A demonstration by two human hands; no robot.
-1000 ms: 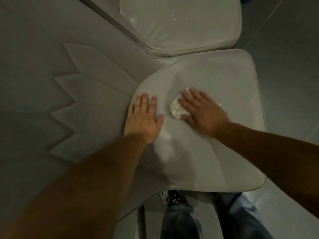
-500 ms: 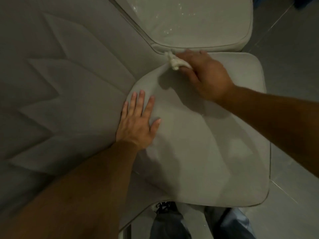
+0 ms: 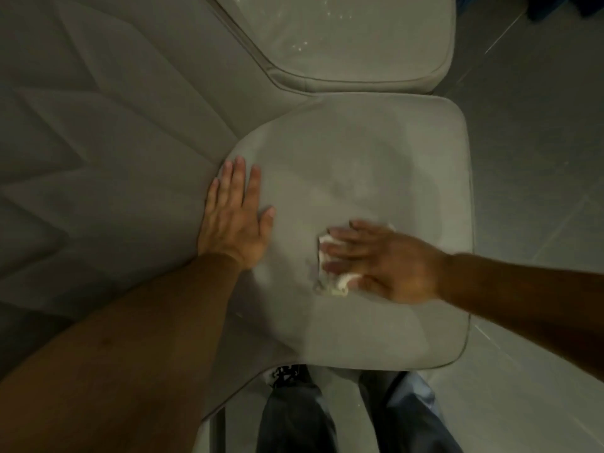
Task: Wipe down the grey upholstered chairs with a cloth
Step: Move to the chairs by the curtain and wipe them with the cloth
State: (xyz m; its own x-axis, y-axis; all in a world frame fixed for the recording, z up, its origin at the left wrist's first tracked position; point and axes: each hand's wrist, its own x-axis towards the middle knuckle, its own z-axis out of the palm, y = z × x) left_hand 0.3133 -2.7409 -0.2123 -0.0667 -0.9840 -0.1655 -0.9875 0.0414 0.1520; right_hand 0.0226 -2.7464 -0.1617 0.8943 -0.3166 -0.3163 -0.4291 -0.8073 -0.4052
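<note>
Along the left side of the view, the quilted grey backrest (image 3: 108, 152) of the near chair rose in zigzag stitching, dim in the low light. Beside it, the person's left hand (image 3: 233, 217) lay flat on the seat (image 3: 359, 158) where cushion met backrest, fingers straight and together, holding nothing. Toward the middle of the seat, the right hand (image 3: 379, 261) pressed a small crumpled white cloth (image 3: 331, 273) into the upholstery with straightened fingers (the hand was blurred), the cloth showing past the fingertips on the left. Above, a second grey chair seat (image 3: 353, 37) butted against the near one, pale specks on its surface. Tiled floor (image 3: 529, 142) ran along the right, and the person's trouser legs (image 3: 297, 420) stood below the seat's front edge.
</note>
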